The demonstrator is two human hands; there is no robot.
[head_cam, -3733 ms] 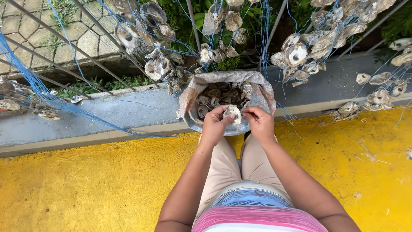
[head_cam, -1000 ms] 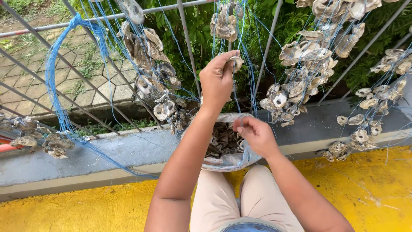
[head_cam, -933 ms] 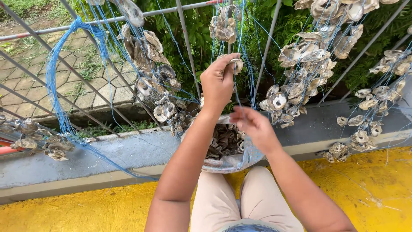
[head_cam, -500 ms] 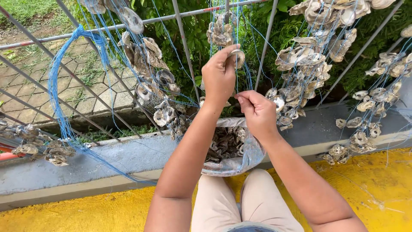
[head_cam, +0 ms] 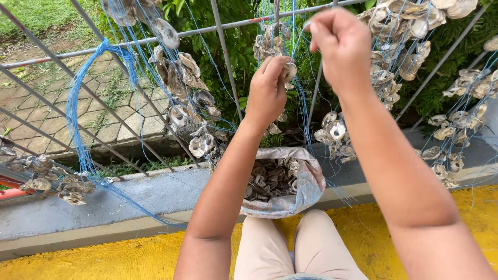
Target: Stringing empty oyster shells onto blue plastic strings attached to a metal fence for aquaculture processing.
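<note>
My left hand (head_cam: 267, 88) is closed around an oyster shell (head_cam: 288, 71), up at the railing. My right hand (head_cam: 340, 44), higher and just beside it, pinches a blue string (head_cam: 306, 111). Below both hands sits the sack of shells (head_cam: 282, 181).

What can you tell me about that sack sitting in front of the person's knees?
The sack is a crumpled grey-white bag of plastic-looking material, its mouth rolled open and facing up. It is filled with dark, rough oyster shells. It rests against the grey concrete curb, touching the person's knees, below both raised hands.
</note>
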